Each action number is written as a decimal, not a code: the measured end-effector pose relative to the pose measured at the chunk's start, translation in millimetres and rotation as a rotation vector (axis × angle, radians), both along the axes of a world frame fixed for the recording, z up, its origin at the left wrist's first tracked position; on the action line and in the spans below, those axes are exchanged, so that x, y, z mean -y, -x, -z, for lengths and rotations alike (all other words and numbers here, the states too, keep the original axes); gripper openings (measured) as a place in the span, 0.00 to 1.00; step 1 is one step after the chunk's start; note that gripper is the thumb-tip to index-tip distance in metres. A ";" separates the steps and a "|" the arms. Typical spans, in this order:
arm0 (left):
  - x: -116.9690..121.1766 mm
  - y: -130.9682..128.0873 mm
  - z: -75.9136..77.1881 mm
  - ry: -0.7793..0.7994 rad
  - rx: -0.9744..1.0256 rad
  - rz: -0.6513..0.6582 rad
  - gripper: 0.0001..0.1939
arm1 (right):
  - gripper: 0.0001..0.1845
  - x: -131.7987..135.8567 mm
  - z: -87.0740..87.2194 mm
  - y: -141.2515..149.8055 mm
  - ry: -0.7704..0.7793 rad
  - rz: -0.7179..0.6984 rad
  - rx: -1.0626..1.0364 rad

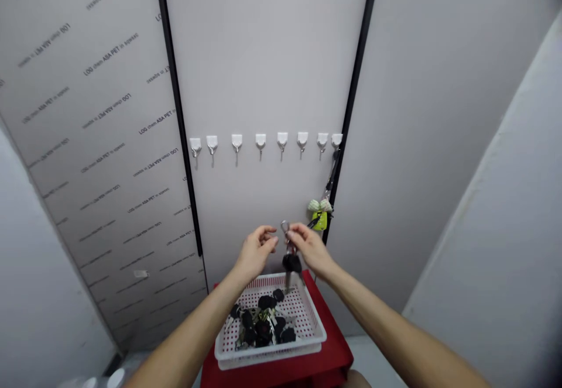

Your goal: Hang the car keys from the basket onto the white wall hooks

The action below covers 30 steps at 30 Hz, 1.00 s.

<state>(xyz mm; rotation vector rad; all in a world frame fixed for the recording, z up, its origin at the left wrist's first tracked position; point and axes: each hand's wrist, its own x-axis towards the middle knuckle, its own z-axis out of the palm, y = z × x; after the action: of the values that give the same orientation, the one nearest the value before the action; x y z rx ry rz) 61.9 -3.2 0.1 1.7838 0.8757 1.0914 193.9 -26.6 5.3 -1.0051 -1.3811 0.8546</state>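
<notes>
In my right hand (308,250), thumb and fingers pinch a bunch of keys (292,263) by its metal ring. The black-headed keys dangle above the far right part of a white plastic basket (317,336). Just left of the ring hovers my left hand (258,251), fingers curled but apart from the thumb, with nothing seen in it. More keys with black heads (263,330) lie heaped in the basket. A row of white wall hooks (260,140) runs across the panel above; from the rightmost hangs a lanyard with a green tag (320,220) and a pale bow.
The basket rests on a red stool or small table (333,359). Black vertical strips (182,119) edge the pale panel on both sides. A printed panel (100,113) stands on the left, a plain grey one (395,142) on the right. White round objects (116,378) show at the lower left.
</notes>
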 end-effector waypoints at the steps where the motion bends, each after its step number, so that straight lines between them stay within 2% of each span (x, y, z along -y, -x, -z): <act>1: -1.8 0.0 3.2 0.038 0.009 0.003 0.12 | 0.07 -6.0 -11.4 -5.3 -0.033 0.079 -0.045; 5: -7.0 5.0 23.2 0.137 -0.051 0.025 0.11 | 0.06 -33.0 -65.1 -31.9 -0.203 0.336 -0.232; 8: -9.4 8.2 36.3 0.150 -0.073 0.018 0.11 | 0.04 -48.9 -100.1 -48.2 -0.284 0.416 -0.293; 11: -9.8 8.2 41.2 0.148 -0.079 0.023 0.10 | 0.03 -59.9 -120.9 -58.0 -0.299 0.453 -0.342; 14: -7.4 6.4 41.2 0.152 -0.093 0.033 0.10 | 0.05 -68.5 -125.9 -63.6 -0.234 0.482 -0.398; 17: -3.7 6.1 44.6 0.157 -0.139 0.051 0.10 | 0.05 -75.2 -120.2 -67.5 -0.141 0.493 -0.407; 20: -1.2 10.7 55.2 0.122 -0.237 0.047 0.11 | 0.03 -78.3 -111.8 -70.8 -0.126 0.498 -0.352; 23: 1.1 20.8 70.7 0.047 -0.384 0.023 0.11 | 0.06 -73.1 -99.8 -70.5 -0.202 0.634 -0.160; 25: 4.5 28.7 82.1 0.009 -0.515 -0.008 0.11 | 0.10 -63.0 -84.0 -63.8 -0.317 0.776 0.034; 26: 6.9 32.3 87.8 -0.006 -0.586 -0.031 0.12 | 0.12 -56.1 -72.4 -57.7 -0.373 0.802 0.133; 27: 9.9 35.4 93.5 -0.018 -0.659 -0.054 0.12 | 0.13 -48.1 -58.1 -49.8 -0.404 0.775 0.226; 28: 13.0 37.8 99.2 -0.034 -0.729 -0.077 0.13 | 0.13 -39.3 -41.2 -40.2 -0.397 0.686 0.318; 30: 19.3 40.5 109.6 -0.072 -0.838 -0.111 0.12 | 0.13 -20.9 -1.7 -18.3 -0.275 0.379 0.498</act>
<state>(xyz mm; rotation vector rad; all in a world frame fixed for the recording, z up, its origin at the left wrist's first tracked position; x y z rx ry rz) 21.4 -22.5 -109.5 2.3062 1.4410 0.4007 212.3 -5.8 7.0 -1.2570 -1.5941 0.1258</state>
